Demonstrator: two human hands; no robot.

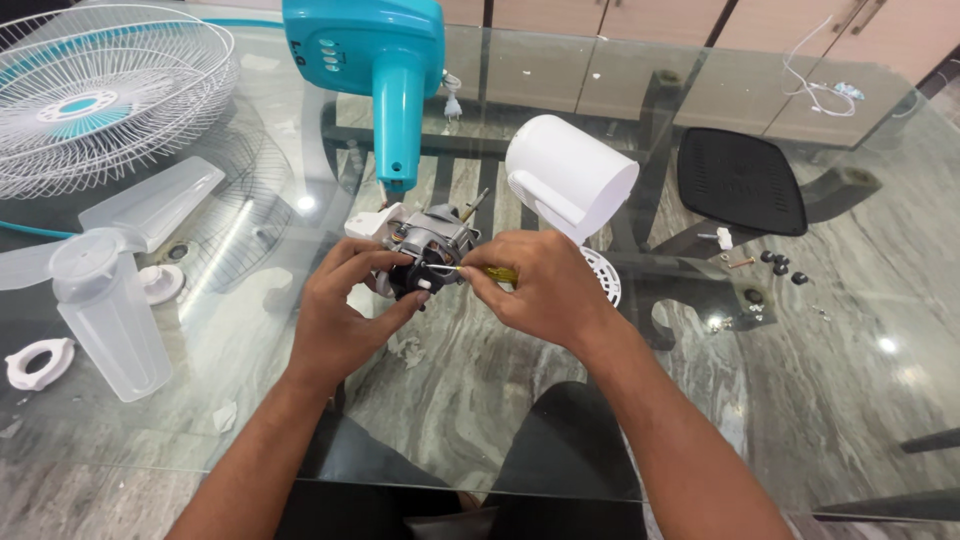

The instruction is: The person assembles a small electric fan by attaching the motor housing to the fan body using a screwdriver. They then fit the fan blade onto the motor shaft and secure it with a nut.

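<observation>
Glass forms the tabletop, with a grey veined marble floor showing through it. Near its middle sits a bare fan motor: a silvery metal housing with a black block at its near end, a white plastic piece on its left and a thin shaft poking up to the right. The left hand cups the motor from the left, its fingers curled around the black end. The right hand pinches a small screwdriver with a yellow-green handle, its metal tip laid against the motor's near side. Just behind the motor rises the teal fan stand; right of the motor lies a white motor cover. Far left of the motor lie a white wire grille and translucent blades. Well right of the motor rest a black panel and loose black screws.
</observation>
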